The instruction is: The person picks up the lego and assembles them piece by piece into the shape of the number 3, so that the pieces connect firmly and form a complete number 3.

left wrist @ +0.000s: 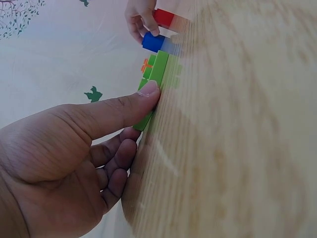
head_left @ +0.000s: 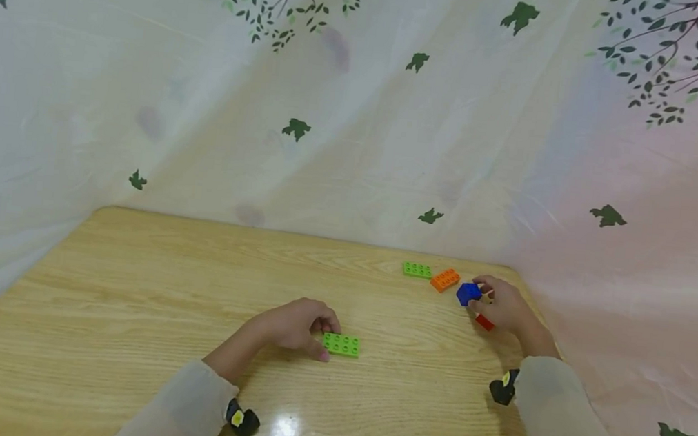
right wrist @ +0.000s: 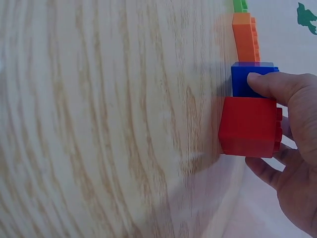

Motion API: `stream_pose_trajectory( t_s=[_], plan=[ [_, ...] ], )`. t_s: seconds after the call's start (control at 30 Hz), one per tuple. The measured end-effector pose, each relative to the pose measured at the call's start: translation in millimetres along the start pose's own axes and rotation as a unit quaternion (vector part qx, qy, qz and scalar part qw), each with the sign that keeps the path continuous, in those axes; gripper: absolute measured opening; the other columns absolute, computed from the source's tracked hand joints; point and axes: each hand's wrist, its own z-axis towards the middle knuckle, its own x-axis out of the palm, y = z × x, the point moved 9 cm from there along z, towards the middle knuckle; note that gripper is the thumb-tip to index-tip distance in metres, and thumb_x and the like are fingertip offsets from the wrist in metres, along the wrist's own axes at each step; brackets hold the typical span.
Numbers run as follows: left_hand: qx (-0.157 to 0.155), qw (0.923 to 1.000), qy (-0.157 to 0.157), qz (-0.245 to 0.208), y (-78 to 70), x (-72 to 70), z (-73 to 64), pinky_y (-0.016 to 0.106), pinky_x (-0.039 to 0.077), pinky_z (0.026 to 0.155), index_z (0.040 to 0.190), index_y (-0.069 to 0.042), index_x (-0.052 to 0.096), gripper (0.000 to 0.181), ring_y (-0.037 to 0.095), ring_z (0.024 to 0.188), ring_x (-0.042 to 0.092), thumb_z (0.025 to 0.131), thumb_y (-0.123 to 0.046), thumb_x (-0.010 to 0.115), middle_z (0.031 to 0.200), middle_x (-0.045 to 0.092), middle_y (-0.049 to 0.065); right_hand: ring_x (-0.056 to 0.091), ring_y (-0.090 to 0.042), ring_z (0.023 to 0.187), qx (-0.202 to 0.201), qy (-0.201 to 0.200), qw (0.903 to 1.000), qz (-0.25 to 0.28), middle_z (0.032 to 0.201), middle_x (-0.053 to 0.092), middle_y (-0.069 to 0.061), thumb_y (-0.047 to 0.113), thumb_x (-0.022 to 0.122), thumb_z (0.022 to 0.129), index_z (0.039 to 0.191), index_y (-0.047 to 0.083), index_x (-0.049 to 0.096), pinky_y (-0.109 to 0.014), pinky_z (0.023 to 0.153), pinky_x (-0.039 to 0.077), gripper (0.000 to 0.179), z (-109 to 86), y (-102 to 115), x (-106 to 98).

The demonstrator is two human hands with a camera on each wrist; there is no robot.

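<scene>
My left hand [head_left: 297, 324] pinches the left end of a flat light-green toy building brick [head_left: 341, 345] on the table, its thumb along the near side [left wrist: 157, 74]. Over at the right, my right hand [head_left: 505, 306] holds a blue building brick [head_left: 468, 294] between thumb and fingers. Just beside the blue brick stands a red building brick [right wrist: 249, 127], partly under the right hand in the head view. The right thumb presses the blue brick's side in the right wrist view, while the far fingers are partly hidden behind the bricks.
An orange brick [head_left: 445, 280] lies left of the blue one, and a second light-green brick [head_left: 417, 270] lies beyond it near the table's back edge. The wooden table [head_left: 161, 298] meets a hanging cloth [head_left: 355, 142] with printed leaves at the back and sides.
</scene>
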Motion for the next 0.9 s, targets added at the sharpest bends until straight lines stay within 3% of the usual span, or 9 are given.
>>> stream_pose_trajectory(
  t_s=[0.53, 0.9],
  plan=[
    [-0.004, 0.9999, 0.006, -0.008, 2.3, 0.2, -2.2, 0.031, 0.048, 0.088, 0.109, -0.019, 0.071, 0.035, 0.012, 0.095, 0.058, 0.08, -0.023, 0.09, 0.101, 0.063, -0.011, 0.054, -0.048, 0.117, 0.027, -0.002, 0.9996, 0.008, 0.127, 0.061, -0.028, 0.027, 0.074, 0.096, 0.125, -0.002, 0.058, -0.062, 0.097, 0.047, 0.044, 2.8, 9, 0],
    [-0.007, 0.9999, 0.005, -0.011, 1.9, -1.2, -1.0, 0.031, 0.048, 0.086, 0.107, -0.019, 0.071, 0.033, 0.012, 0.093, 0.058, 0.08, -0.021, 0.09, 0.099, 0.063, -0.011, 0.055, -0.047, 0.118, 0.003, -0.023, 0.9997, -0.009, 0.127, 0.062, -0.027, 0.032, 0.071, 0.098, 0.128, 0.0, 0.056, -0.063, 0.095, 0.047, 0.047, 0.7, 22, -4]
  ],
)
